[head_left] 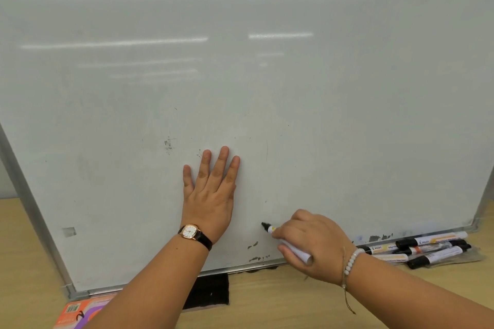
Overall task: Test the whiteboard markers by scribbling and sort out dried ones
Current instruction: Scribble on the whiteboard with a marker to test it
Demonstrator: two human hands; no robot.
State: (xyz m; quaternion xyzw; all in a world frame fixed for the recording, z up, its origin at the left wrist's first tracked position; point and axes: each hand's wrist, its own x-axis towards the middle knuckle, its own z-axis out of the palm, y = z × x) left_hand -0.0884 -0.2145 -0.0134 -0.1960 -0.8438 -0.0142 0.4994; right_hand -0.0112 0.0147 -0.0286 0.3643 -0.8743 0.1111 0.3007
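Note:
A large whiteboard (267,75) leans upright on a wooden table (280,299). My left hand (211,192) lies flat against the board with straight, spread fingers. My right hand (312,246) grips an uncapped white marker (272,230) whose black tip touches the board near its lower edge. Several capped markers (422,250) lie in a pile on the table at the board's lower right corner. Old black smudges sit on the board just below the tip.
A black eraser (208,292) lies on the table under the board's bottom frame. An orange and purple packet (80,312) lies at the lower left. A watch is on my left wrist and a bead bracelet on my right.

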